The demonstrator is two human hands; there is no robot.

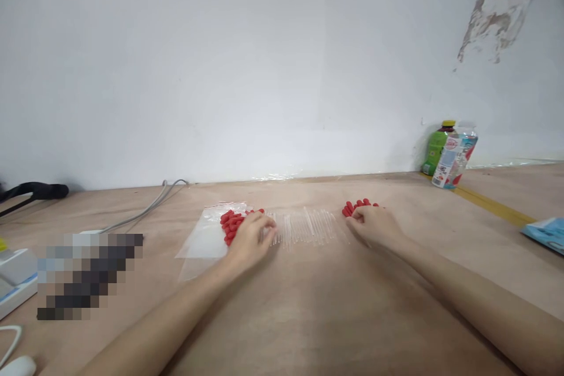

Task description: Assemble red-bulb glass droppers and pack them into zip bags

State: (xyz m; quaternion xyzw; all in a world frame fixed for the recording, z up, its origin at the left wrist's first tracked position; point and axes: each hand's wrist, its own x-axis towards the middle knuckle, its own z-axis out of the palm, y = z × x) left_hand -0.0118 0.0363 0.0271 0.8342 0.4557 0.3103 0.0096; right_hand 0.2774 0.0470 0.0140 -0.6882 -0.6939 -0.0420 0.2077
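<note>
On the table [291, 305], toward its back edge, clear sticks [308, 226] are lying loose between the left red pieces [231, 224] and the right red pieces [352, 207]. The left hand [251, 235], thumb and fingers standing slightly apart, is hovering by the sticks; the right hand [376, 222], fingertips lying close together, is nearing the right pieces. Whether either is gripping anything, I cannot tell. A brushing finger could be scattering sticks, a nudge rolling rounded pieces. Near the back right corner, the green bottle [434, 153] and clear bottle [456, 158] are carrying print too small to read.
</note>
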